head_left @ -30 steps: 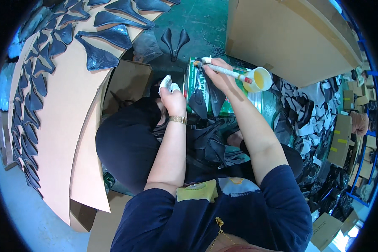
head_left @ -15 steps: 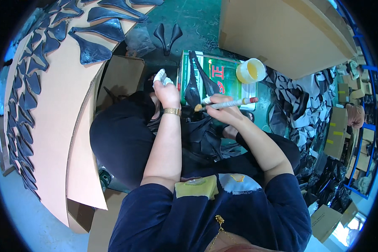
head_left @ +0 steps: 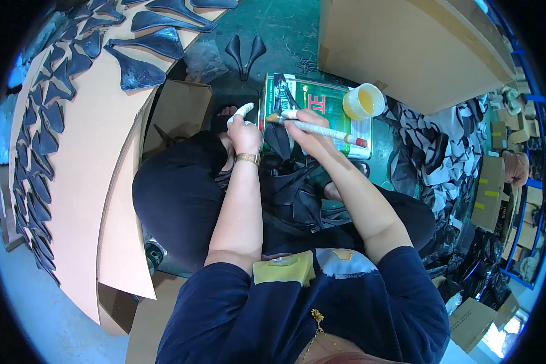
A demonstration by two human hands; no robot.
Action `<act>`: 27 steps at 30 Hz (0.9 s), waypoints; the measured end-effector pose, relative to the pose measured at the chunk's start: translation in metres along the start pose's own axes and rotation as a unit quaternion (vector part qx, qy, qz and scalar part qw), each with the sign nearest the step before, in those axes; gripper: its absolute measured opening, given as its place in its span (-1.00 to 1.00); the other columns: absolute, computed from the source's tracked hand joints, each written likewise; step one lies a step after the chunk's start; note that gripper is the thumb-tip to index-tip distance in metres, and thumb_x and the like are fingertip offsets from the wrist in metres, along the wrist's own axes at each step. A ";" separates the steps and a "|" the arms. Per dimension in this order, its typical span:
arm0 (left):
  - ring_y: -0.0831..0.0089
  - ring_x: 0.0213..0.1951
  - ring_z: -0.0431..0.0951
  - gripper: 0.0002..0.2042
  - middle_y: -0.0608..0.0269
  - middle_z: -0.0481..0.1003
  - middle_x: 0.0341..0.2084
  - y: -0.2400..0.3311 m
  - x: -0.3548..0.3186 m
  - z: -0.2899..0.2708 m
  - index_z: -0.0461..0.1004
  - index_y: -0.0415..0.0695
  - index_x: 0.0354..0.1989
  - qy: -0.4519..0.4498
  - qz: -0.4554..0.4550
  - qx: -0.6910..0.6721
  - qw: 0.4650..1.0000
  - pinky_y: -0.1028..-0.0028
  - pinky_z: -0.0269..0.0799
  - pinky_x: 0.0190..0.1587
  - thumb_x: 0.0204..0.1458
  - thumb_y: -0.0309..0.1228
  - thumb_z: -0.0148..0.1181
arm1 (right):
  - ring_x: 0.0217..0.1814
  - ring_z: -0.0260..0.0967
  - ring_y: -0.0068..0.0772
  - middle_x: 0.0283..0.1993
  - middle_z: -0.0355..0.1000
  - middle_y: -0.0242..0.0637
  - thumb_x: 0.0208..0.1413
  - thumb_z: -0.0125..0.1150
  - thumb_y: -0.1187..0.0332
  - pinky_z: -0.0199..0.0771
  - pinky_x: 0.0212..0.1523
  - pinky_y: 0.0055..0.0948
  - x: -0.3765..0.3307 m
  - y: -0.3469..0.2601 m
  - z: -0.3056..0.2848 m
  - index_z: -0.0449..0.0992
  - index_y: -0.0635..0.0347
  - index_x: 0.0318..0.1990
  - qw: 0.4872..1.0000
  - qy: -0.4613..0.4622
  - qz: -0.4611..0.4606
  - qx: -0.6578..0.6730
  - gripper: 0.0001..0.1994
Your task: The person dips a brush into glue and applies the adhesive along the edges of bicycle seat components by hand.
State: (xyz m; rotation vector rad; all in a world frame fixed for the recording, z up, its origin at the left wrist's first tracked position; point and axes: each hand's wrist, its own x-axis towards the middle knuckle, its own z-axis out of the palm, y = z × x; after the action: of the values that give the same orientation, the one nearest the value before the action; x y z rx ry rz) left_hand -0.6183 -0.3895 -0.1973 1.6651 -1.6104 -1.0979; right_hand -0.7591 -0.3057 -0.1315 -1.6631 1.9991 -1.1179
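My right hand (head_left: 312,134) is closed round a brush (head_left: 333,131) with a white-wrapped handle and a red end. The brush's yellowish tip is over a black V-shaped piece (head_left: 279,142) lying on a green and white tin (head_left: 352,136). Hand and brush hide part of that piece. At the tin's left edge is my left hand (head_left: 245,136), its fingers in white covers. One finger stretches out, the others are partly hidden, and nothing shows in its grip. On the tin's right side stands a translucent cup (head_left: 364,102) of yellow liquid.
Cardboard sheets (head_left: 79,200) at left carry several black pieces (head_left: 142,73). Another V-shaped piece (head_left: 245,57) lies on the green floor beyond the tin. A large carton (head_left: 406,54) stands at far right, near a heap of dark scraps (head_left: 437,139). More black pieces (head_left: 294,194) lie between my legs.
My right hand has moved up and left with the brush, its tip now farther up the black piece. My left hand's fingers have shifted, one now pointing toward the tin.
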 end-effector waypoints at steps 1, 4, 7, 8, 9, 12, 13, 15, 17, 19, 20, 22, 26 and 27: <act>0.23 -0.14 0.50 -0.56 0.04 0.51 -0.18 -0.001 0.001 -0.001 0.58 -0.05 -0.14 -0.005 -0.017 -0.025 1.000 0.37 0.38 -0.06 -0.18 -0.68 -0.10 | -0.39 0.40 -0.20 -0.43 0.41 -0.20 -0.06 0.24 0.37 0.40 -0.36 -0.34 -0.004 -0.002 0.001 0.55 0.18 -0.33 1.000 -0.030 -0.007 0.002 -0.86; 0.05 -0.12 0.42 -0.61 0.00 0.46 -0.21 0.001 -0.004 -0.005 0.59 0.10 -0.17 0.005 0.023 0.053 0.998 0.24 0.32 -0.04 -0.15 -0.59 -0.01 | -0.39 0.42 -0.15 -0.43 0.40 -0.16 -0.08 0.24 0.38 0.43 -0.39 -0.31 -0.018 -0.013 0.000 0.52 0.20 -0.39 0.997 -0.060 -0.045 0.013 -0.88; 0.10 -0.06 0.39 -0.69 0.13 0.46 -0.17 0.016 -0.012 -0.010 0.61 0.16 -0.24 -0.076 0.072 0.149 0.983 0.17 0.24 -0.04 -0.13 -0.48 0.05 | -0.43 0.40 -0.11 -0.46 0.38 -0.14 -0.11 0.24 0.41 0.42 -0.41 -0.29 -0.029 -0.011 0.001 0.49 0.22 -0.44 0.994 -0.058 -0.083 0.038 -0.90; 0.13 -0.05 0.38 -0.72 0.16 0.46 -0.15 0.019 -0.015 -0.011 0.61 0.16 -0.25 -0.131 0.089 0.217 0.963 0.16 0.21 -0.03 -0.13 -0.45 0.08 | -0.43 0.40 -0.11 -0.46 0.38 -0.14 -0.11 0.24 0.41 0.42 -0.41 -0.29 -0.032 -0.014 -0.001 0.49 0.22 -0.44 0.994 -0.058 -0.082 0.038 -0.90; 0.17 -0.03 0.37 -0.74 0.18 0.46 -0.15 0.017 -0.021 -0.011 0.62 0.17 -0.27 -0.119 0.123 0.265 0.949 0.14 0.12 0.00 -0.13 -0.40 0.08 | -0.43 0.40 -0.10 -0.46 0.38 -0.13 -0.11 0.24 0.42 0.42 -0.41 -0.29 -0.035 -0.018 -0.004 0.49 0.22 -0.44 0.993 -0.078 -0.081 0.046 -0.90; 0.19 -0.02 0.35 -0.74 0.19 0.45 -0.15 0.020 -0.023 -0.013 0.62 0.16 -0.27 -0.116 0.134 0.300 0.937 0.12 0.07 0.02 -0.09 -0.39 0.04 | -0.43 0.41 -0.11 -0.47 0.39 -0.14 -0.13 0.23 0.43 0.42 -0.41 -0.28 -0.040 -0.017 -0.010 0.49 0.23 -0.43 0.988 -0.121 -0.072 0.058 -0.90; 0.21 -0.01 0.34 -0.73 0.21 0.44 -0.14 0.019 -0.022 -0.012 0.62 0.20 -0.28 -0.114 0.136 0.305 0.936 0.11 0.06 0.03 -0.06 -0.39 0.00 | -0.43 0.41 -0.11 -0.47 0.39 -0.15 -0.14 0.23 0.43 0.42 -0.42 -0.29 -0.041 -0.016 -0.012 0.50 0.24 -0.42 0.992 -0.111 -0.041 0.040 -0.89; 0.21 0.00 0.34 -0.74 0.21 0.44 -0.13 0.020 -0.023 -0.013 0.62 0.21 -0.28 -0.120 0.132 0.302 0.936 0.11 0.06 0.03 -0.06 -0.39 0.01 | -0.43 0.40 -0.11 -0.48 0.39 -0.17 -0.16 0.24 0.47 0.41 -0.43 -0.33 -0.038 -0.016 -0.019 0.50 0.24 -0.41 0.997 -0.070 -0.016 0.028 -0.89; 0.22 0.00 0.33 -0.74 0.22 0.44 -0.13 0.021 -0.024 -0.013 0.62 0.23 -0.29 -0.126 0.129 0.300 0.937 0.12 0.05 0.03 -0.06 -0.39 0.01 | -0.43 0.40 -0.10 -0.48 0.39 -0.16 -0.15 0.23 0.48 0.41 -0.44 -0.35 -0.035 -0.010 -0.018 0.50 0.24 -0.41 0.997 -0.026 -0.052 0.060 -0.90; 0.22 0.01 0.32 -0.74 0.24 0.43 -0.11 0.021 -0.025 -0.011 0.62 0.26 -0.31 -0.126 0.127 0.294 0.939 0.12 0.04 0.04 -0.07 -0.39 0.03 | -0.44 0.39 -0.11 -0.48 0.39 -0.15 -0.15 0.22 0.49 0.41 -0.44 -0.35 -0.038 -0.007 -0.021 0.50 0.24 -0.41 0.996 -0.022 -0.074 0.052 -0.90; 0.22 0.01 0.32 -0.74 0.24 0.43 -0.11 0.022 -0.026 -0.010 0.62 0.26 -0.31 -0.126 0.127 0.294 0.939 0.12 0.04 0.04 -0.07 -0.39 0.03 | -0.44 0.39 -0.10 -0.48 0.39 -0.15 -0.14 0.22 0.48 0.40 -0.45 -0.35 -0.041 -0.008 -0.025 0.49 0.25 -0.42 0.992 -0.085 -0.079 0.044 -0.91; 0.22 0.01 0.32 -0.75 0.24 0.43 -0.12 0.022 -0.026 -0.009 0.62 0.26 -0.32 -0.127 0.131 0.311 0.933 0.12 0.03 0.04 -0.08 -0.38 0.05 | -0.44 0.39 -0.10 -0.48 0.38 -0.15 -0.13 0.22 0.48 0.40 -0.45 -0.35 -0.043 -0.010 -0.029 0.48 0.26 -0.42 0.985 -0.148 -0.082 0.037 -0.91; 0.21 0.02 0.32 -0.76 0.23 0.43 -0.13 0.015 -0.024 -0.006 0.62 0.25 -0.32 -0.115 0.138 0.302 0.936 0.12 0.03 0.05 -0.07 -0.38 0.04 | -0.43 0.40 -0.08 -0.47 0.38 -0.14 -0.14 0.16 0.46 0.41 -0.44 -0.29 -0.046 -0.007 -0.032 0.49 0.22 -0.42 0.997 -0.071 -0.011 0.025 -0.91; 0.21 0.02 0.32 -0.76 0.22 0.44 -0.13 0.015 -0.024 -0.004 0.62 0.24 -0.32 -0.114 0.144 0.302 0.936 0.12 0.03 0.05 -0.06 -0.37 0.04 | -0.42 0.40 -0.10 -0.48 0.39 -0.14 -0.14 0.15 0.46 0.42 -0.44 -0.30 -0.048 -0.004 -0.035 0.49 0.21 -0.41 0.994 -0.100 -0.045 0.014 -0.91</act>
State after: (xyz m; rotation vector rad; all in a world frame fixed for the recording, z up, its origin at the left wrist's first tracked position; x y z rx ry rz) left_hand -0.6206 -0.3678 -0.1783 1.6114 -2.4362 -0.6996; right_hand -0.7658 -0.2482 -0.1171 -1.7900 1.7938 -0.9614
